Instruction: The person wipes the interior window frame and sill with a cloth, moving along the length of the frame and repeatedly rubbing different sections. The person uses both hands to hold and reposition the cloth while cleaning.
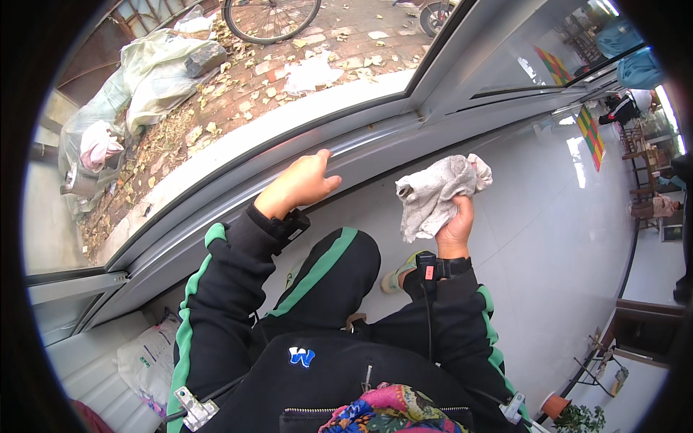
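My right hand (pixel 456 227) grips a crumpled grey-white cloth (pixel 436 195) above the tiled floor, to the right of the window sill. Part of the cloth sticks out past the far side of my fingers. My left hand (pixel 303 181) holds nothing and is over the metal window frame (pixel 352 146), its index finger stretched along the sliding track. Whether that fingertip touches the track I cannot tell. Thumb and index finger are apart; the other fingers are curled and partly hidden. Behind the frame is the window glass, with a brick yard outside.
Outside lie plastic sheeting (pixel 157 76), dry leaves and a bicycle wheel (pixel 270 19). A printed sack (pixel 149 357) rests at the lower left. A potted plant (pixel 576 419) stands at the lower right; a coloured mat (pixel 590 138) and wooden chairs (pixel 639 162) are farther off. Glossy tiles (pixel 530 227) cover the floor.
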`<state>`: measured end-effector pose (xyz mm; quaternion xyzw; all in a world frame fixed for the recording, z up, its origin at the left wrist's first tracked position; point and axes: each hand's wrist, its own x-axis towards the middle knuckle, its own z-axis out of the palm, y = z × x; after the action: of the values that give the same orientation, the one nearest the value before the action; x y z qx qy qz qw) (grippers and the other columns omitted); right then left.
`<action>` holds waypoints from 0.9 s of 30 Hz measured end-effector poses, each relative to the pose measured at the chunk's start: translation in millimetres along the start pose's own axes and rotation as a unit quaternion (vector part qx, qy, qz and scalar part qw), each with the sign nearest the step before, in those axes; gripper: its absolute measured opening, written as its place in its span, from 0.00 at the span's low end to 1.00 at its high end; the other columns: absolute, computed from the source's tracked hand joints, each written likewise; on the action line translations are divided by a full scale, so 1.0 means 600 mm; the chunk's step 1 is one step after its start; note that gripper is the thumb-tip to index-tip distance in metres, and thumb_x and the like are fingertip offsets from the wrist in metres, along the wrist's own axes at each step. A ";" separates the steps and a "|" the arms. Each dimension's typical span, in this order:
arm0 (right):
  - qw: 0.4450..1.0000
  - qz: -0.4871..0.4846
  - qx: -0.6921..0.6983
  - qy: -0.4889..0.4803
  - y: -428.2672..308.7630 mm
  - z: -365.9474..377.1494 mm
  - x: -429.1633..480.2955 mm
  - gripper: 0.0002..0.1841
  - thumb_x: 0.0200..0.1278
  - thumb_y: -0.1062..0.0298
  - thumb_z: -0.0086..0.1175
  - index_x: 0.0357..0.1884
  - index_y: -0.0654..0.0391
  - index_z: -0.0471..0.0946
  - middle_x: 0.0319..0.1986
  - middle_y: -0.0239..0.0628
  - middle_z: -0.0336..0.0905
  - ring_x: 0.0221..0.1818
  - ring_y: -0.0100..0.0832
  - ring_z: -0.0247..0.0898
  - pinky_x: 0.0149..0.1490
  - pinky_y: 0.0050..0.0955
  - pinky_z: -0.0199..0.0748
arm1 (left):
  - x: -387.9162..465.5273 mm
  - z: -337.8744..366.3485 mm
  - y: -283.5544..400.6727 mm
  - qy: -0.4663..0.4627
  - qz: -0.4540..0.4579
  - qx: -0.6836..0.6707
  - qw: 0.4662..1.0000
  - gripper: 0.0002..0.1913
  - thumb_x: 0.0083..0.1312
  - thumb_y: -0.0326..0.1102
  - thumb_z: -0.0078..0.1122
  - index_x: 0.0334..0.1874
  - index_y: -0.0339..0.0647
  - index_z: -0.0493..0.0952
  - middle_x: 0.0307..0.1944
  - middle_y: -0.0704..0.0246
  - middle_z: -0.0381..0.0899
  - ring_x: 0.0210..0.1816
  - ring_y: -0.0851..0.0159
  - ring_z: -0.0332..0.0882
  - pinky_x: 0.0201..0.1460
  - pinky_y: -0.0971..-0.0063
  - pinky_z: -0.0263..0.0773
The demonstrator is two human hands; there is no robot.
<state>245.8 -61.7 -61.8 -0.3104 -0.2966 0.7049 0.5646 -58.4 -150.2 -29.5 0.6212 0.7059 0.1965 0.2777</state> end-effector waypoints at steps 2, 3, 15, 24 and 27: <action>1.000 0.004 0.007 0.007 0.001 0.004 -0.001 0.33 0.57 0.74 0.46 0.70 0.59 0.65 0.60 0.38 0.71 0.63 0.37 0.68 0.68 0.38 0.67 | 0.005 0.003 -0.003 -0.003 -0.030 -0.014 0.999 0.32 0.65 0.43 0.64 0.65 0.26 0.68 0.44 0.45 0.82 0.45 0.46 0.83 0.51 0.62 0.76; 1.000 0.003 0.012 0.020 0.000 0.005 0.000 0.33 0.57 0.74 0.46 0.70 0.59 0.65 0.60 0.38 0.71 0.63 0.37 0.68 0.68 0.37 0.67 | 0.008 0.003 -0.005 -0.002 -0.049 -0.028 0.998 0.32 0.65 0.43 0.64 0.64 0.26 0.68 0.44 0.45 0.82 0.44 0.48 0.84 0.50 0.62 0.77; 0.996 -0.073 0.039 0.036 0.011 0.001 -0.006 0.33 0.58 0.76 0.47 0.70 0.57 0.63 0.60 0.37 0.70 0.62 0.35 0.67 0.67 0.35 0.66 | 0.013 0.026 0.056 0.040 -0.061 -0.282 0.957 0.13 0.62 0.38 0.61 0.41 0.36 0.75 0.24 0.57 0.82 0.27 0.57 0.82 0.34 0.66 0.76; 0.988 -0.076 0.068 0.113 0.020 -0.024 -0.004 0.29 0.60 0.72 0.49 0.67 0.60 0.65 0.58 0.37 0.71 0.60 0.37 0.69 0.64 0.38 0.69 | 0.014 0.100 0.161 0.131 0.226 -0.052 0.964 0.09 0.59 0.40 0.67 0.32 0.43 0.80 0.26 0.63 0.83 0.33 0.50 0.83 0.37 0.58 0.76; 0.988 -0.063 0.094 0.108 0.008 -0.013 -0.008 0.27 0.58 0.71 0.48 0.63 0.61 0.68 0.56 0.39 0.72 0.58 0.39 0.72 0.63 0.40 0.71 | 0.016 0.094 0.164 0.088 0.150 -0.040 0.984 0.12 0.59 0.41 0.67 0.41 0.44 0.81 0.32 0.63 0.84 0.35 0.51 0.83 0.37 0.62 0.76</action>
<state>249.7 -66.8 -69.9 -0.3109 -0.1858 0.6552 0.6629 52.6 -129.7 -13.1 0.6889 0.6179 0.3177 0.2067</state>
